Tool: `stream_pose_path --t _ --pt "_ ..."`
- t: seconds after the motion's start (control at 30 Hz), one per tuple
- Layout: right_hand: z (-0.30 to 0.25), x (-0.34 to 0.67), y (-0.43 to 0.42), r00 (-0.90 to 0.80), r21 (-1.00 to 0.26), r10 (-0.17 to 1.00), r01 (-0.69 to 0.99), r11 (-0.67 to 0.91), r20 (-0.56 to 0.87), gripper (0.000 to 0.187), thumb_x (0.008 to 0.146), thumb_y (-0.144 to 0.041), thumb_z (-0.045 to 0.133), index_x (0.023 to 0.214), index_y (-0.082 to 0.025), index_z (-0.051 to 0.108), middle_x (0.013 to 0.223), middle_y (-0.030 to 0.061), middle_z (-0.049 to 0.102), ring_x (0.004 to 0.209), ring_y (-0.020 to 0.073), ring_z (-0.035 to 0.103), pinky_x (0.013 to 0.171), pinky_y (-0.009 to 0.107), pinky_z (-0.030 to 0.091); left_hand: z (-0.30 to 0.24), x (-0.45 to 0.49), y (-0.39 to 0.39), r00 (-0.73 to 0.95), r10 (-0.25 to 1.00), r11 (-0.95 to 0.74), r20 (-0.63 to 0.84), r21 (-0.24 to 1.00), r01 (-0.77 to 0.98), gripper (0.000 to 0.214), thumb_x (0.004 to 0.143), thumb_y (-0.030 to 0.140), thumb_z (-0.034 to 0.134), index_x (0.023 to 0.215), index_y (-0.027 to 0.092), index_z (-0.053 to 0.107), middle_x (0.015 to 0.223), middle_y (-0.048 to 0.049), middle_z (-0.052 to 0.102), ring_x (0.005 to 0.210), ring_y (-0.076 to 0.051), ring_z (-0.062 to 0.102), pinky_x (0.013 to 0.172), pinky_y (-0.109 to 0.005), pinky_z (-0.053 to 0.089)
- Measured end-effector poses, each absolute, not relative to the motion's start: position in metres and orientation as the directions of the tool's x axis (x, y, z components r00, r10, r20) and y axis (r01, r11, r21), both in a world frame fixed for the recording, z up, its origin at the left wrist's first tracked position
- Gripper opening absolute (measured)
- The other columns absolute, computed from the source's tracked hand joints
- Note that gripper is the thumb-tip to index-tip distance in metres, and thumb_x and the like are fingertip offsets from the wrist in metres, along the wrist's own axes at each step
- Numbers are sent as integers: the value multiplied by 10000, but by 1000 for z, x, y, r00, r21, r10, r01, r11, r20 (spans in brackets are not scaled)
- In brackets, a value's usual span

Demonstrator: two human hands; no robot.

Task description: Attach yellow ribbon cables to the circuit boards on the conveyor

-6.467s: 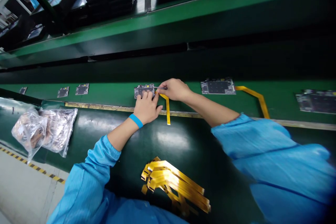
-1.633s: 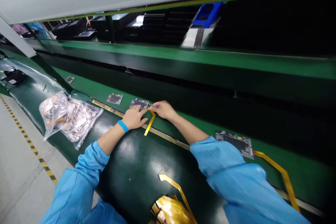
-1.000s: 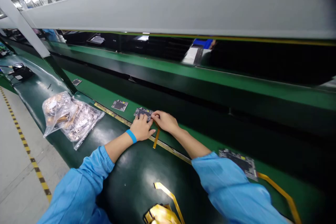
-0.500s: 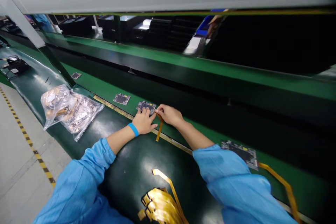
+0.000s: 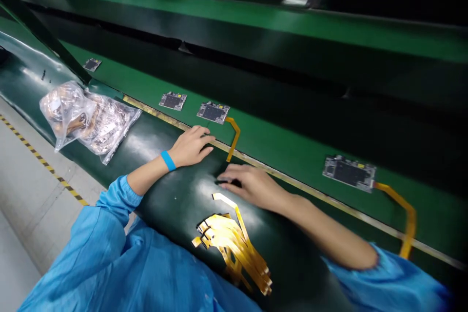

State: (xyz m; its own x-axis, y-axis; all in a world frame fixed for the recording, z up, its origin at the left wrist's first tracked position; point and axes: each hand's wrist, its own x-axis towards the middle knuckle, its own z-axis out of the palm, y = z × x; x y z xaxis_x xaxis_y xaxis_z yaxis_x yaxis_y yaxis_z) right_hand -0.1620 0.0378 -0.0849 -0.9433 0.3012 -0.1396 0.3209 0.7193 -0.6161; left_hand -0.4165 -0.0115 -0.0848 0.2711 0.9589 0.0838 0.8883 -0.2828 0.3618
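My left hand [image 5: 192, 146], with a blue band at the wrist, lies open near the wooden strip, fingers spread and holding nothing. Just beyond its fingertips is a circuit board [image 5: 214, 112] with an orange flex cable [image 5: 235, 132] running from its right edge. My right hand [image 5: 248, 183] hovers over the dark green mat, thumb and fingers apart, with nothing visible between them. Below it lies a pile of flex cables [image 5: 234, 243], one loose cable [image 5: 228, 200] sticking out toward the hand. Farther right sits another board [image 5: 349, 173], its own flex cable [image 5: 407, 209] attached.
Two more circuit boards, a nearer one [image 5: 173, 101] and a farther one [image 5: 92, 64], lie on the green belt [image 5: 278, 148] to the left. Clear plastic bags [image 5: 87, 119] of parts rest on the mat at left. A dark green post [image 5: 54, 44] rises behind them.
Both hands have come away from the middle board; my left moved back slightly, my right moved down toward the cable pile. The flex cable stays on the board. The view has tilted downward.
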Motion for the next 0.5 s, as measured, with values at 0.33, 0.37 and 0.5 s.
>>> stream_pose_path --t 0.33,0.37,0.5 --pt "-95 -145 -13 -968 -381 248 242 892 -35 259 1063 -223 519 1018 -239 774 960 43 761 702 162 665 693 320 474 -88 -403 -51 314 945 -317 93 505 803 351 1076 336 482 1273 150 706 1264 -142 669 1228 -274 602 1077 -427 541" --pt "-95 -144 -14 -966 -362 257 249 898 -28 263 1066 -229 514 1014 -234 771 959 45 761 700 164 663 693 324 475 -88 -402 -54 315 944 -318 96 516 795 350 1077 334 482 1266 144 708 1248 -142 673 1212 -271 607 1071 -424 543" --pt "-93 -140 -18 -952 -292 307 295 910 -6 265 1076 -282 509 1040 -232 767 1002 60 764 712 176 650 720 325 486 -89 -398 -67 329 941 -315 75 540 780 331 1076 328 491 1226 147 724 1184 -135 680 1144 -262 621 1034 -420 553"
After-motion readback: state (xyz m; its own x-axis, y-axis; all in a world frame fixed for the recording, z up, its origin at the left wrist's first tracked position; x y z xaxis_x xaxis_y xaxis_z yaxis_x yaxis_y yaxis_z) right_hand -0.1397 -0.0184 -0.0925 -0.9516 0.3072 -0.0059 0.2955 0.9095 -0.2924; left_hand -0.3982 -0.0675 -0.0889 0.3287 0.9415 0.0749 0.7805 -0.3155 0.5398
